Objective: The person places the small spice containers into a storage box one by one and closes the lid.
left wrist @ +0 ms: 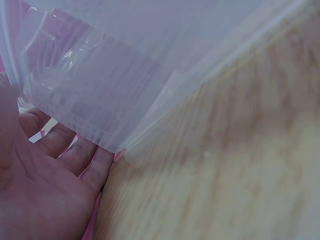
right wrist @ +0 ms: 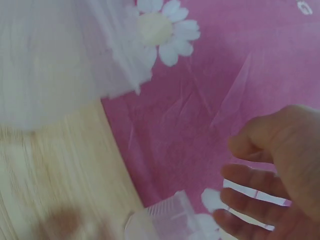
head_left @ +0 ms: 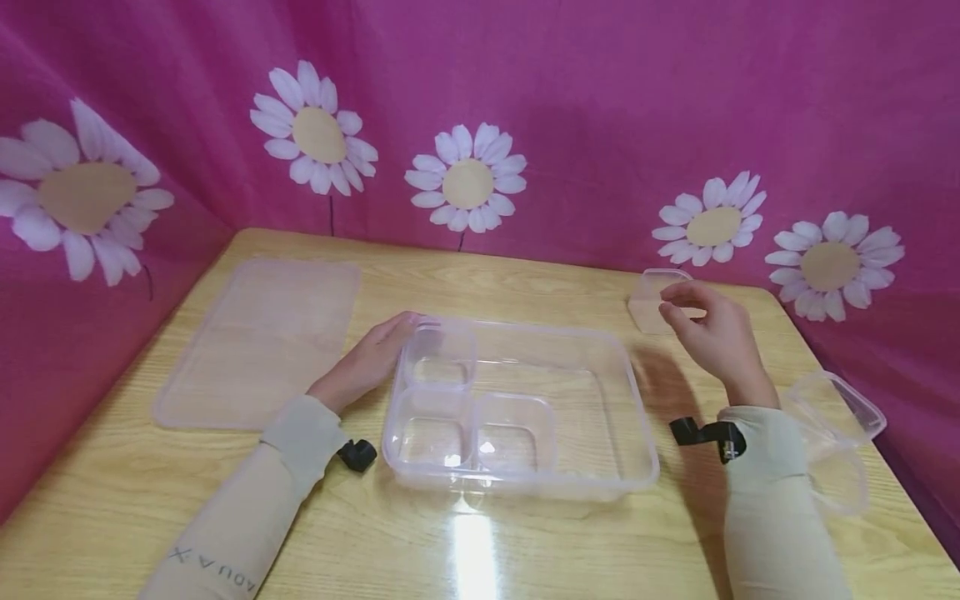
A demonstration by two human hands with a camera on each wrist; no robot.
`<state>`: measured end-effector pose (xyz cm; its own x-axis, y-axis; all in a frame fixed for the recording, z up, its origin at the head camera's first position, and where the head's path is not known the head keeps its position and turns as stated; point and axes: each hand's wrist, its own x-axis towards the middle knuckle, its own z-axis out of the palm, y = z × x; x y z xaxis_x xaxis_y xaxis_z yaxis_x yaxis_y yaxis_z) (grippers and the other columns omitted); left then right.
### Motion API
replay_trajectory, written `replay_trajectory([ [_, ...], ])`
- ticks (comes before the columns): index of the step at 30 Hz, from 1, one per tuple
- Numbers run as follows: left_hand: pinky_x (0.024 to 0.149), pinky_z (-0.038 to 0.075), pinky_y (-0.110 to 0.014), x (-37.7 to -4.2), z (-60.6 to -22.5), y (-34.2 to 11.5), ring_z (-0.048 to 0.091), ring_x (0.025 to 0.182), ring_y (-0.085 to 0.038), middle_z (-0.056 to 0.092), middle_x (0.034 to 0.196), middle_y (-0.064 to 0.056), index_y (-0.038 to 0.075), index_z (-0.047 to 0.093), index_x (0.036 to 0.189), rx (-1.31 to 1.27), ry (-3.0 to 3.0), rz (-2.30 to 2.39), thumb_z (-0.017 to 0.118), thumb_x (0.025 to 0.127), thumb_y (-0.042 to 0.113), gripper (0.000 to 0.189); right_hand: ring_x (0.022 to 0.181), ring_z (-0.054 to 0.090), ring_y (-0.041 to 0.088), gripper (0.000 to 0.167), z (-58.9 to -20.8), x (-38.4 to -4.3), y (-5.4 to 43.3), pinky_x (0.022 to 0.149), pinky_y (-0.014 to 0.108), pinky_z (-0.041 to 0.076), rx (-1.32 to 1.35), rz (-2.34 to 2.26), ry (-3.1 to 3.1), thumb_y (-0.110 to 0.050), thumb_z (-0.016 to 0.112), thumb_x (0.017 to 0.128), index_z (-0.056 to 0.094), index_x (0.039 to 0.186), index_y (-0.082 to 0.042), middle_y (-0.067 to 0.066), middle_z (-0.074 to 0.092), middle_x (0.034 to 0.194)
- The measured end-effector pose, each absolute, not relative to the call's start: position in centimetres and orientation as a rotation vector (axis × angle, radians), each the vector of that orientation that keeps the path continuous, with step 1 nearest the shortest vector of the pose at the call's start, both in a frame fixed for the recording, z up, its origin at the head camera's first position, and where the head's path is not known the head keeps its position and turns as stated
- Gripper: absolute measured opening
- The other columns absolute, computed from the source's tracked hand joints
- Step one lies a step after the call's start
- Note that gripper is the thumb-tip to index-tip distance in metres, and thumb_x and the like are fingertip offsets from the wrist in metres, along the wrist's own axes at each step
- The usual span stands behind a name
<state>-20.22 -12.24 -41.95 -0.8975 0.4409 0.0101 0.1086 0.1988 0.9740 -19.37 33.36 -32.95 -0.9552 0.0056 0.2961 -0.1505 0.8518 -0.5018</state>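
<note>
A large clear plastic food container (head_left: pixel 607 408) sits at the table's middle. Inside it, along the left and front, are three small clear plastic cups (head_left: pixel 513 433). My left hand (head_left: pixel 371 358) holds the container's far left corner; in the left wrist view its fingers (left wrist: pixel 95 160) reach around the outer wall. At the back right, my right hand (head_left: pixel 712 333) hovers beside another small clear cup (head_left: pixel 647 304), thumb and fingers loosely bent and apart. Nothing shows between them in the right wrist view, where the small cup (right wrist: pixel 165 220) appears below the hand.
A flat translucent lid (head_left: pixel 262 342) lies on the left of the wooden table (head_left: pixel 555 550). More clear plastic cups (head_left: pixel 840 408) lie at the right edge, partly behind the right sleeve. A pink cloth with daisies (head_left: pixel 585 125) hangs around the table.
</note>
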Motion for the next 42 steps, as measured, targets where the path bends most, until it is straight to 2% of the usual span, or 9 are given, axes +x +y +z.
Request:
replay_trajectory([
  [4,0.125,0.038,-0.052,-20.2,-41.9,-11.9,0.052,0.143,-0.026,0.059,0.147,-0.004,0.021,0.056,0.144,0.54,2.197,1.763,0.033,0.111,0.053,0.051,0.13,0.059,0.04,0.039,-33.3,-19.8,34.3,0.094,0.031,0.054,0.054,0.785,-2.705,-0.03,0.065,0.101,0.064,0.132,-0.006,0.022,0.067,0.136],
  [7,0.125,0.038,-0.052,-20.1,-41.9,-11.7,0.052,0.142,-0.027,0.06,0.146,-0.004,0.021,0.056,0.144,0.541,2.197,1.758,0.032,0.111,0.053,0.051,0.136,0.053,0.045,0.044,-33.7,-20.0,34.7,0.104,0.059,0.048,-0.009,0.795,-2.701,-0.027,0.068,0.099,0.061,0.136,-0.005,0.025,0.062,0.142],
  [8,0.126,0.038,-0.052,-20.0,-41.9,-11.7,0.052,0.142,-0.027,0.06,0.146,-0.004,0.021,0.056,0.144,0.541,2.199,1.754,0.032,0.111,0.053,0.052,0.136,0.052,0.046,0.044,-33.9,-20.2,34.8,0.107,0.062,0.045,-0.026,0.798,-2.694,-0.026,0.069,0.098,0.061,0.135,-0.004,0.025,0.061,0.142],
  [16,0.125,0.037,-0.054,-19.7,-41.9,-12.0,0.051,0.144,-0.028,0.059,0.149,-0.005,0.021,0.054,0.147,0.549,2.199,1.759,0.032,0.111,0.054,0.053,0.132,0.05,0.053,0.048,-35.9,-21.7,34.9,0.109,0.069,0.036,0.049,0.664,-2.722,-0.013,0.071,0.09,0.059,0.135,0.001,0.032,0.059,0.139],
  [27,0.129,0.032,-0.051,-19.8,-41.8,-11.8,0.047,0.147,-0.028,0.057,0.15,-0.008,0.016,0.053,0.148,0.539,2.282,1.723,0.027,0.113,0.05,0.055,0.109,0.063,0.054,0.034,-37.2,-21.3,34.5,0.093,0.068,0.033,0.124,0.487,-2.689,-0.001,0.064,0.088,0.068,0.121,0.002,0.029,0.071,0.119],
  [30,0.128,0.034,-0.052,-19.7,-41.7,-11.8,0.048,0.146,-0.029,0.058,0.149,-0.008,0.017,0.054,0.148,0.541,2.27,1.73,0.029,0.113,0.049,0.054,0.105,0.064,0.053,0.031,-37.2,-21.2,34.3,0.1,0.068,0.03,0.147,0.512,-2.673,0.001,0.063,0.088,0.069,0.118,0.004,0.03,0.073,0.114],
  [34,0.127,0.035,-0.053,-19.7,-41.5,-11.9,0.048,0.147,-0.029,0.057,0.15,-0.007,0.018,0.053,0.148,0.529,2.267,1.722,0.029,0.112,0.05,0.054,0.105,0.068,0.05,0.029,-36.9,-21.0,34.1,0.106,0.063,0.039,0.158,0.523,-2.7,0.001,0.063,0.089,0.071,0.117,0.005,0.03,0.074,0.112],
  [38,0.129,0.032,-0.052,-19.7,-41.4,-11.9,0.047,0.147,-0.029,0.057,0.15,-0.009,0.016,0.052,0.149,0.514,2.292,1.709,0.027,0.113,0.05,0.055,0.106,0.07,0.047,0.028,-36.6,-20.8,33.9,0.093,0.06,0.053,0.151,0.53,-2.747,-0.003,0.064,0.091,0.072,0.117,0.003,0.028,0.075,0.113],
  [42,0.129,0.031,-0.052,-19.7,-41.5,-12.0,0.047,0.146,-0.029,0.057,0.15,-0.01,0.015,0.053,0.148,0.506,2.284,1.725,0.027,0.113,0.049,0.055,0.108,0.069,0.044,0.027,-36.3,-20.7,33.7,0.095,0.059,0.054,0.171,0.54,-2.778,-0.006,0.066,0.093,0.072,0.118,0.001,0.026,0.075,0.114],
])
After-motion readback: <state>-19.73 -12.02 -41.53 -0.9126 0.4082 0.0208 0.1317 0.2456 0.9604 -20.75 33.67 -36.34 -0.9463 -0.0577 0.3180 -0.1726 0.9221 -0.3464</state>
